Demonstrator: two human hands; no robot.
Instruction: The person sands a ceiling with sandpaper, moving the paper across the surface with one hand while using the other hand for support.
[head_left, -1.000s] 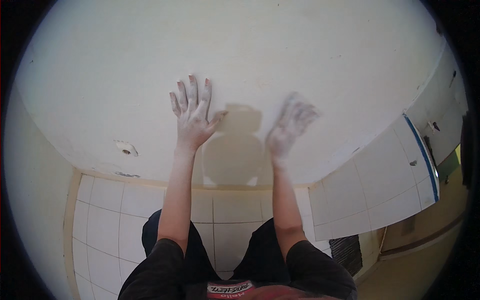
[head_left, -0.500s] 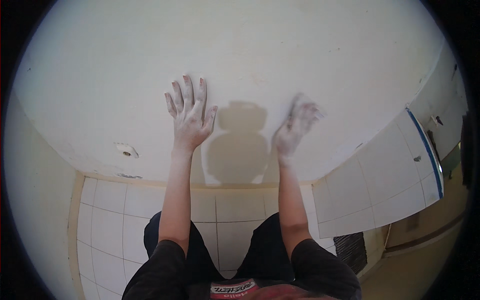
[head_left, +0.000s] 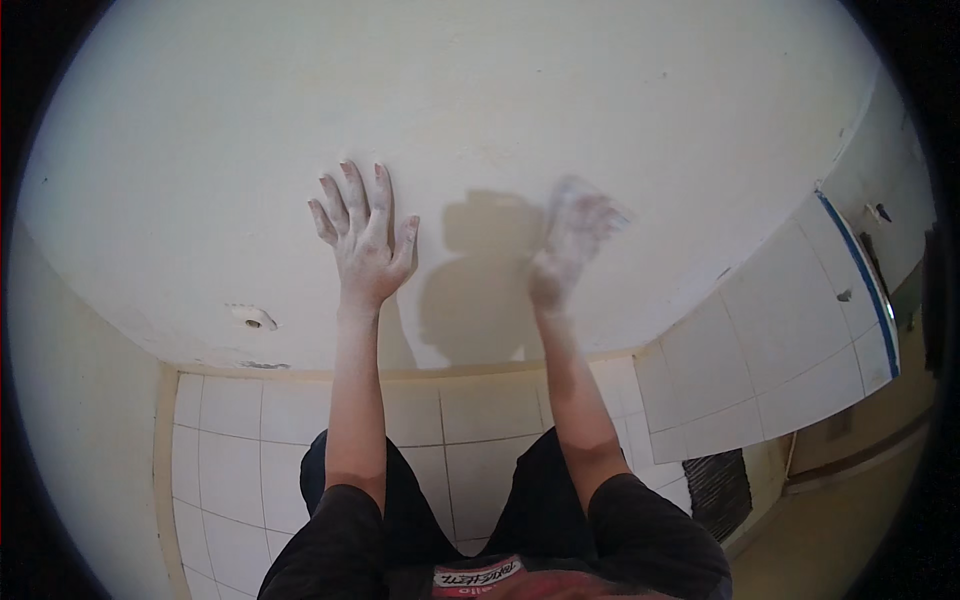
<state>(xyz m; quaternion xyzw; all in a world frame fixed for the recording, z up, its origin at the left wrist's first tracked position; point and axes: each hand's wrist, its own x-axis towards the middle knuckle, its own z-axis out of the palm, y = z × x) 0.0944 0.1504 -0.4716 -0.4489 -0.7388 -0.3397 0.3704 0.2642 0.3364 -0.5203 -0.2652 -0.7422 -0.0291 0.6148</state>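
My left hand rests flat on the pale wall, palm down with its fingers spread. White powder coats the fingers and the back of the hand; nothing shows in its grasp. To the right, my right hand is against or close to the same wall, smeared by motion. It too looks whitened with powder. Whether it holds or presses something cannot be made out through the blur. Between the two hands falls a shadow on the wall.
A pipe stub in a small hole sits low on the wall at left. White tiles cover the floor below. A tiled low wall with a blue edge strip stands at right, near a dark ribbed patch.
Both hands appear slightly farther left in the picture, as the whole view has shifted a little. The right hand stays blurred in both frames; the left stays flat and spread.
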